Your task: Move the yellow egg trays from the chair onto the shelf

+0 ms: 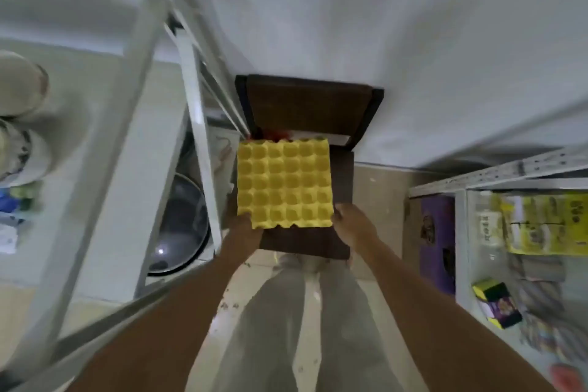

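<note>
A yellow egg tray [284, 183] with rows of cups lies over the seat of a dark brown wooden chair [311, 105] that stands against the white wall. My left hand [243, 226] grips the tray's near left corner. My right hand [351, 223] holds its near right corner. Whether more trays lie beneath it is hidden. Something red shows just behind the tray's far edge. The white metal shelf [140, 124] stands to the left of the chair.
A dark round pan [181, 226] sits low in the left shelf, and pale bags [22, 114] rest on its upper level. A second shelf [496, 181] at right holds yellow packets, a purple box and a sponge pack. My legs stand before the chair on a tiled floor.
</note>
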Motion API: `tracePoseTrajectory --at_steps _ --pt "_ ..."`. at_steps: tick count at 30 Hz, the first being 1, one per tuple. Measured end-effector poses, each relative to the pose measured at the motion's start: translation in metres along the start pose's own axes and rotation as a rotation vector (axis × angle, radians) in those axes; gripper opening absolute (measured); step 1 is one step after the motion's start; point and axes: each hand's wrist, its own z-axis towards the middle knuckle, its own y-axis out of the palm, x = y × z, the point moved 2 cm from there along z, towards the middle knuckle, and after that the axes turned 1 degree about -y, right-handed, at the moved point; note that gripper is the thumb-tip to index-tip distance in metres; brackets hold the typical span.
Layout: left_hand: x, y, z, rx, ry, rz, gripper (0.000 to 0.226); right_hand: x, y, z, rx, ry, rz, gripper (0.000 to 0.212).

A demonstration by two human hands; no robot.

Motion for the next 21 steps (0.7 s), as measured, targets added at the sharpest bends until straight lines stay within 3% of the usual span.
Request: tracePoseTrajectory --at_steps 4,9,12,18,21 --pt "-0.013 -0.013 0.067 0.219 -0.165 -0.066 0.052 -0.006 0.003 0.075 0.030 0.032 0.014 0.042" --pt "-0.036 -0.003 0.121 0.242 -0.240 0.008 0.045 0.006 0.016 0.133 0.174 0.123 0.000 0.042" --pt "-0.046 0.001 0.143 0.223 -0.304 0.034 0.039 0.015 0.024 0.153 0.176 0.191 -0.044 0.040" --pt "-0.051 0.011 0.154 0.515 -0.316 0.146 0.024 0.024 0.045 0.172 0.294 0.176 0.011 0.022" --pt "-0.053 0.014 0.156 0.563 -0.324 0.196 0.026 0.027 0.048 0.171 0.369 0.137 -0.039 0.021"
